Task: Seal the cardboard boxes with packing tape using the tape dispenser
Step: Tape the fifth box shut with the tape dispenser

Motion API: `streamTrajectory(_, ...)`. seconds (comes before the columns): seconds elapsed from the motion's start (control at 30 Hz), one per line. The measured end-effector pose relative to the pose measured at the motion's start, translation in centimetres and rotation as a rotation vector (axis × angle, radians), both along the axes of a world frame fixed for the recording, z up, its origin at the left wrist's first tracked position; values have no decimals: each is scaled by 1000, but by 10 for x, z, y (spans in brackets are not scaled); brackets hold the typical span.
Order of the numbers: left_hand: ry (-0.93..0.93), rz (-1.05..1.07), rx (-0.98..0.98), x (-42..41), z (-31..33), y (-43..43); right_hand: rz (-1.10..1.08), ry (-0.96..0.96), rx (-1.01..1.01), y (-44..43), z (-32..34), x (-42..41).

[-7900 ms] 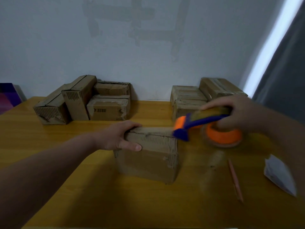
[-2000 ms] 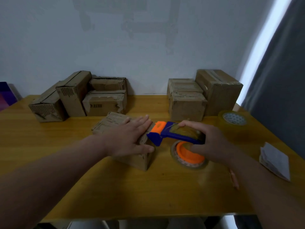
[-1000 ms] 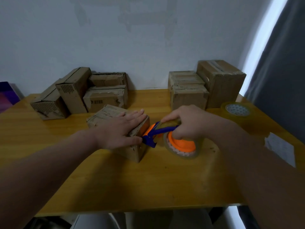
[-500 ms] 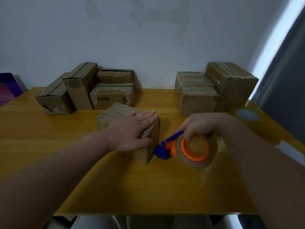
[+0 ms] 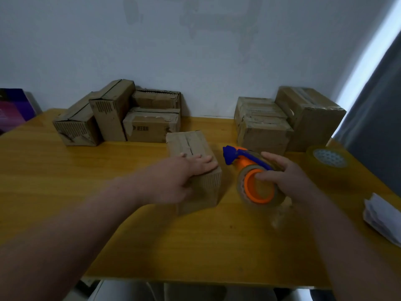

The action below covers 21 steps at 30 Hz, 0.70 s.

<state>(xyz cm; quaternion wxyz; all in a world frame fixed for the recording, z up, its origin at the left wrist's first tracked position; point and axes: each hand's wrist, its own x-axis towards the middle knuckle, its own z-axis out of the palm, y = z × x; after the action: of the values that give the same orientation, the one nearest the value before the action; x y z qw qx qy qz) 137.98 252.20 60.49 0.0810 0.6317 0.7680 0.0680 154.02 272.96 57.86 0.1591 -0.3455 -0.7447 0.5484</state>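
A small brown cardboard box (image 5: 191, 144) stands in the middle of the yellow table (image 5: 65, 181), its long side running away from me and a seam showing along its top. My left hand (image 5: 180, 174) lies flat on the near end of the box top. To the right, my right hand (image 5: 282, 177) grips the orange and blue tape dispenser (image 5: 249, 170) with its roll of brown tape. The dispenser's blue head points up and away, a little apart from the box.
Several cardboard boxes (image 5: 117, 118) are piled at the back left, and more boxes (image 5: 288, 120) at the back right. A spare tape roll (image 5: 329, 159) lies at the right edge. Folded white paper (image 5: 382, 213) sits near my right forearm. A purple object (image 5: 10, 109) stands far left.
The dispenser has come off the box's near corner and lifted, its blue head now pointing up beside the box. The box has turned lengthwise away from me under my left hand.
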Motion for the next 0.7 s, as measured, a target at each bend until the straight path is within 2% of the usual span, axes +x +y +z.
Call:
streamTrajectory(0.1, 127, 188, 65, 12, -9, 5, -80, 127, -86, -10, -23, -4)
streamTrajectory(0.2, 250, 293, 133, 15, -23, 14, -124, 202, -79, -16, -41, -4)
streamTrajectory(0.33, 302, 306, 195, 15, -32, 19, -187, 262, -101, -13, -55, 1)
streamTrajectory(0.5, 329, 283, 219, 15, -36, 17, -235, 264, -255, -8, -75, 9)
streamTrajectory(0.7, 254, 195, 199, 7, -35, 13, -204, 281, -242, -6, -85, 11)
